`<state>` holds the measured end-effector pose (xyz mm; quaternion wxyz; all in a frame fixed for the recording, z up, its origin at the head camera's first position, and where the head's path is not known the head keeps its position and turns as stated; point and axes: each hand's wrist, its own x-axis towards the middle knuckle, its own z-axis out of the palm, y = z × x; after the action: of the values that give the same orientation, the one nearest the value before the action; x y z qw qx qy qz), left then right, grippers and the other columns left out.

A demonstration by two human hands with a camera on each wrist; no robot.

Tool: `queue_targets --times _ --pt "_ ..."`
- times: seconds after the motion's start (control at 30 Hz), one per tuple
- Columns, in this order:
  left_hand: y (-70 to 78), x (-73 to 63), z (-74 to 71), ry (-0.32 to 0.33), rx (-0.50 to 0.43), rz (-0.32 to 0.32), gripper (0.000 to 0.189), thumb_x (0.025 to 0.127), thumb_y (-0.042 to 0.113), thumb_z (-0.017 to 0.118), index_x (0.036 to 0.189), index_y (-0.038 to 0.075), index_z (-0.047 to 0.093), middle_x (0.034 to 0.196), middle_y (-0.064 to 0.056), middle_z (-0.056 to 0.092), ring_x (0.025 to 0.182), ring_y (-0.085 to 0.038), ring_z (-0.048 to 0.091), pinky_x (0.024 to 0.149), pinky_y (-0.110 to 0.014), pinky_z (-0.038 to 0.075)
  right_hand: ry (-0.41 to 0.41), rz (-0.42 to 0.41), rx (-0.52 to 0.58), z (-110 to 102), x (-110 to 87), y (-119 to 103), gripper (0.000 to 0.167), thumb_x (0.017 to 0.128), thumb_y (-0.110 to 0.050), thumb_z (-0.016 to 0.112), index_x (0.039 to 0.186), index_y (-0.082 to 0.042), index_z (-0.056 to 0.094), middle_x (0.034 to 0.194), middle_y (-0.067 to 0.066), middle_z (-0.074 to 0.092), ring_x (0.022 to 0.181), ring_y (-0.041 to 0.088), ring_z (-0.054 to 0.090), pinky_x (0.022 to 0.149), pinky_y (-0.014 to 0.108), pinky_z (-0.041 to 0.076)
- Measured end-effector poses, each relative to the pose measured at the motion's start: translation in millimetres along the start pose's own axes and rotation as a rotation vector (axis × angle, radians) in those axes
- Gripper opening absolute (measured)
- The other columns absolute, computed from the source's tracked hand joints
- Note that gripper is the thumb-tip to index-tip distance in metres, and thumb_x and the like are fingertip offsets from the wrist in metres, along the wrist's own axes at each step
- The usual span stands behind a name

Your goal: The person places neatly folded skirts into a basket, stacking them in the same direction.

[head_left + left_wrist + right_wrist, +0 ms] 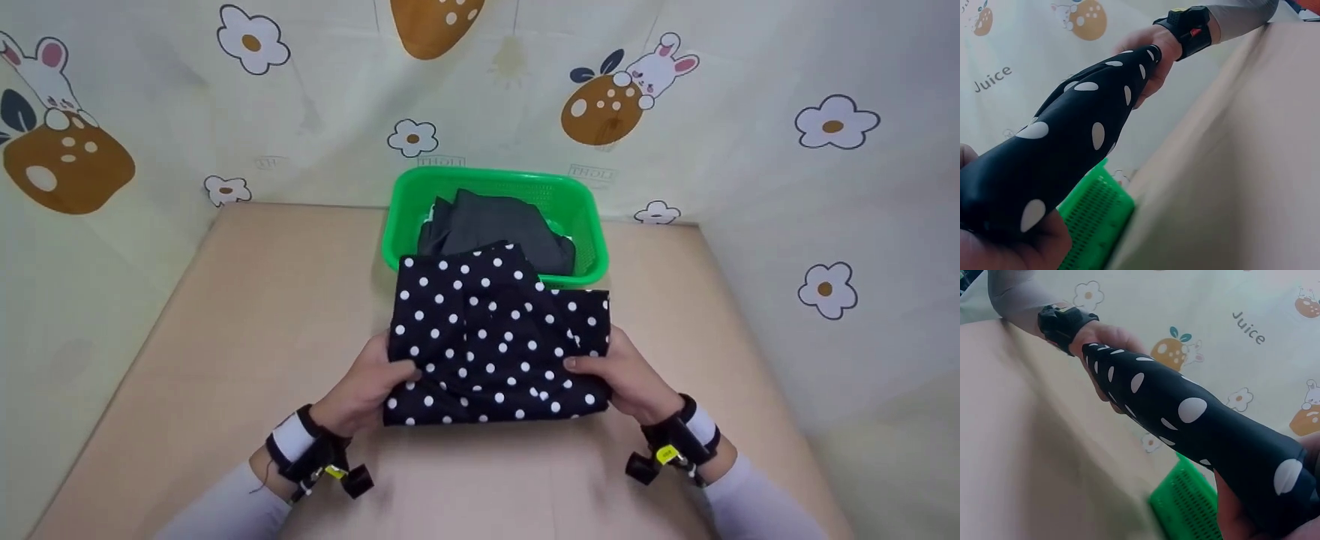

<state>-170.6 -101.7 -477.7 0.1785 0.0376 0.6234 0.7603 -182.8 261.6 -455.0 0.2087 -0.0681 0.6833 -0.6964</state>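
A folded black cloth with white polka dots is held up between both hands, above the table. My left hand grips its left edge, thumb on top and fingers underneath. On the opposite edge my right hand holds it the same way. In both wrist views the cloth is seen edge-on as a thick folded layer. Its far edge overlaps the front rim of a green plastic basket in the head view. Inside the basket lies a dark grey folded cloth, partly hidden by the dotted one.
The light brown table extends around the basket. A pale curtain printed with flowers, rabbits and brown fruit hangs behind and along both sides. Each wrist wears a strapped camera, the left one and the right one.
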Motion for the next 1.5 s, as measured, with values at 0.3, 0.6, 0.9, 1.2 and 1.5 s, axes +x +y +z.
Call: queue_targets --times 0.3,0.6,0.9,1.2,1.5 --pt "42.1 45.3 -2.9 -0.022 -0.045 0.067 0.071 0.078 -0.007 0.055 0.147 -0.001 0.041 0.133 -0.012 0.056 0.117 -0.025 0.058 0.099 -0.033 0.055 0.087 -0.060 0.015 -16.6 36.9 -35.0 0.088 0.093 0.001 0.070 0.165 -0.016 0.024 0.152 0.011 0.046 0.132 0.026 0.055 0.108 0.034 0.053" --pt "76.5 106.9 -11.1 0.028 -0.068 0.127 0.078 0.078 -0.006 0.056 0.153 0.007 0.035 0.137 -0.009 0.048 0.121 -0.026 0.049 0.102 -0.033 0.047 0.185 -0.157 0.119 -34.4 96.8 -63.1 0.073 0.090 0.007 0.069 0.155 -0.011 0.042 0.138 0.012 0.056 0.117 0.024 0.065 0.095 0.033 0.062" --pt "90.4 154.8 -26.1 -0.038 -0.089 0.120 0.080 0.083 -0.007 0.055 0.159 0.005 0.030 0.140 -0.013 0.049 0.124 -0.029 0.054 0.104 -0.038 0.053 0.368 -0.082 0.095 -44.0 132.0 -58.1 0.047 0.093 0.000 0.075 0.138 -0.003 0.059 0.118 0.006 0.070 0.101 0.018 0.075 0.087 0.031 0.065" --pt "86.0 182.0 -26.4 0.223 0.060 0.126 0.064 0.087 -0.003 0.067 0.149 0.000 0.051 0.143 -0.015 0.059 0.125 -0.026 0.058 0.109 -0.037 0.050 0.593 -0.199 0.056 -40.9 152.1 -55.2 0.047 0.094 0.002 0.074 0.139 0.002 0.061 0.126 0.020 0.071 0.098 0.018 0.075 0.083 0.028 0.064" --pt "85.2 180.4 -23.2 0.316 0.093 0.207 0.058 0.087 -0.009 0.067 0.143 -0.002 0.057 0.129 -0.012 0.062 0.120 -0.024 0.059 0.103 -0.032 0.051 0.656 -0.283 -0.012 -35.4 159.0 -47.8 0.041 0.093 0.001 0.076 0.132 0.001 0.064 0.131 0.024 0.072 0.104 0.020 0.075 0.088 0.028 0.061"
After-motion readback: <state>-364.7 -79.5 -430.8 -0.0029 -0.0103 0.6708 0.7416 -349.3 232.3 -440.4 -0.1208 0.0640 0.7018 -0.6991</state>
